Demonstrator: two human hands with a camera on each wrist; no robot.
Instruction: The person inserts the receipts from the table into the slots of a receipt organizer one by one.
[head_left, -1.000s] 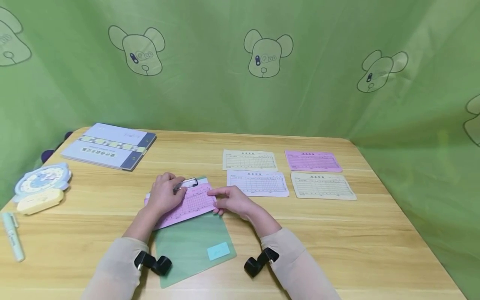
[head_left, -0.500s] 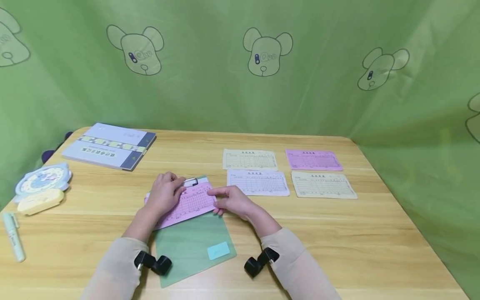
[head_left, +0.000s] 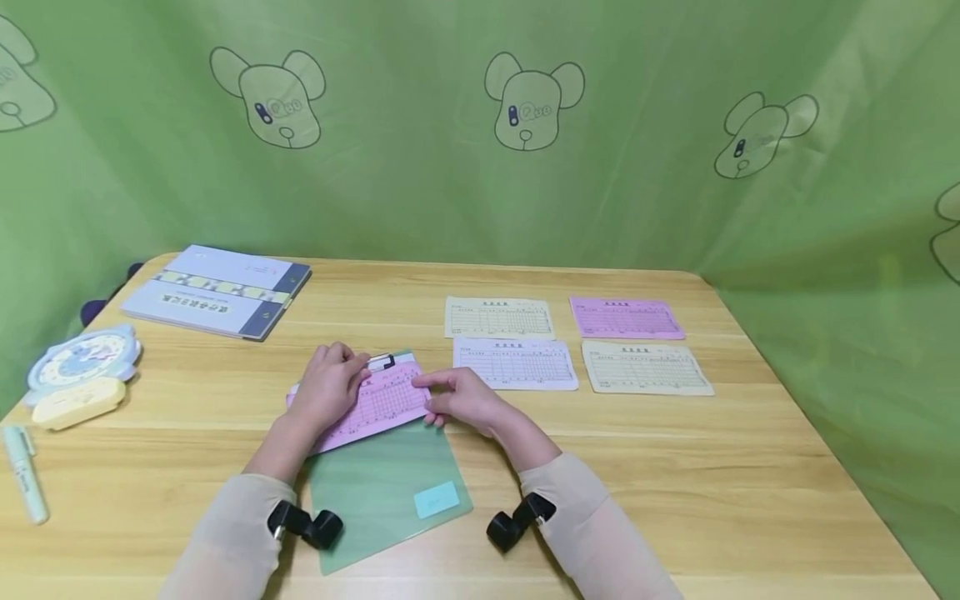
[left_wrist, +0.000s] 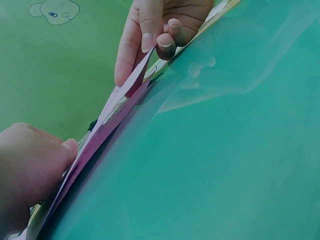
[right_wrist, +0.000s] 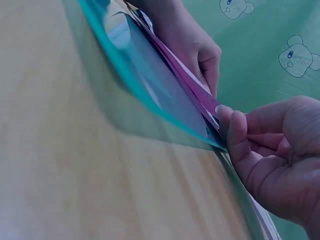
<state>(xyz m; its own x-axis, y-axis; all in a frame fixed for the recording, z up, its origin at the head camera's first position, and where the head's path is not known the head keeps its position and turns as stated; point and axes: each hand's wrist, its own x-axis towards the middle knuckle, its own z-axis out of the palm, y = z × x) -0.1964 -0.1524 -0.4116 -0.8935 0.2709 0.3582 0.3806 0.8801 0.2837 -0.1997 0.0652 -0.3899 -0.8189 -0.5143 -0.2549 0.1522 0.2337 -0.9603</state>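
Note:
A translucent green clipboard lies tilted on the table, a light blue label near its lower right corner. Across its upper part is a pink printed form, below the metal clip. My left hand grips the clip end, its thumb at the clip and its palm over the form's left part. At the form's right edge, my right hand pinches the paper between thumb and fingers. The left wrist view shows that pinched form edge raised off the board. Part of the clip is hidden behind my left hand.
Two cream forms, a white form and another pink form lie at the back right. A blue-grey notebook sits back left. Nearer are a toy-like clock, a cream oblong item and a pale green highlighter.
My left thumb has shifted at the clip, and the silver lever seen beside it earlier is now mostly covered. The right hand keeps its pinch on the pink form, almost still.

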